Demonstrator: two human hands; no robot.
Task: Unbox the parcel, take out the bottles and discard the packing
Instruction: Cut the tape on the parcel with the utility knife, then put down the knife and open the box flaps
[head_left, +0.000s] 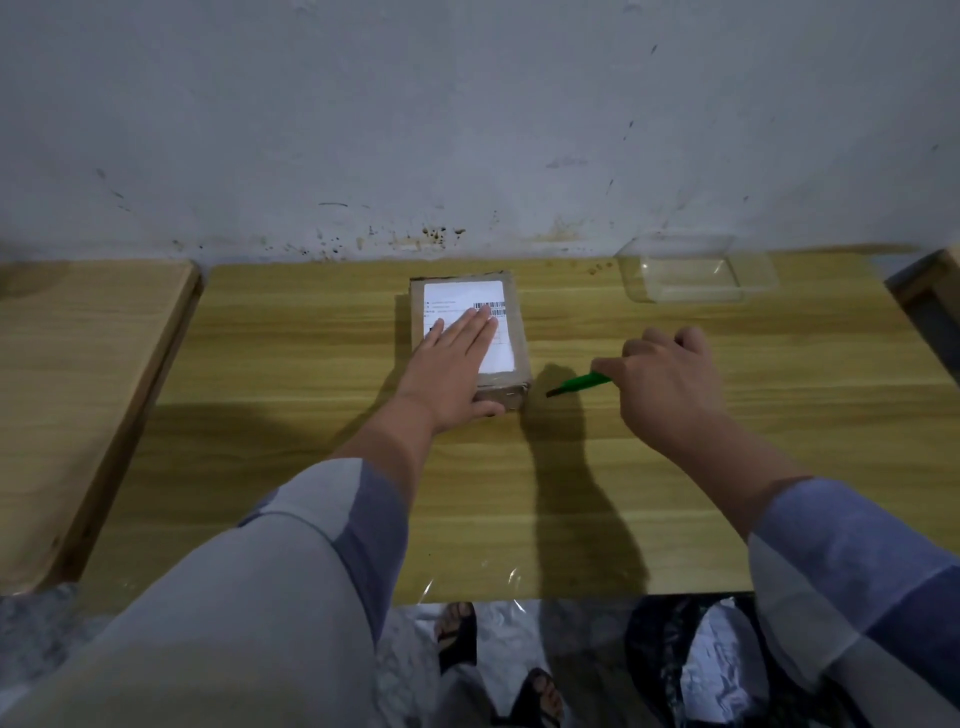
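1. Head view, the only one: parcel (470, 332), a small brown cardboard box with a white shipping label on top, lies flat on the wooden table (519, 493), toward the far edge near the wall, still sealed.
2. Left hand (452, 364): flat on the box top, fingers straight and together across the label, thumb hooked over the near end. Pressing, not gripping.
3. Right hand (670, 379): curled round a green cutter (579, 385), tip pointing left at the box's near right corner, just beside it, not touching yet as far as I can tell.
4. Clear plastic container (696, 270) sits at the far right of the table, well apart from the box. Crumpled wrapping on the floor below the near table edge.
5. Step in hand, my read: slit the tape seam. No bottles visible yet.
6. Doing it well:
   - keep the left palm's weight down so the box doesn't skate
   - keep left thumb and fingers off the cut line; the thumb at the near end looks exposed
   - shallow blade, tape only; bottles inside could get scored
   - cut away from the holding hand, one steady pass.
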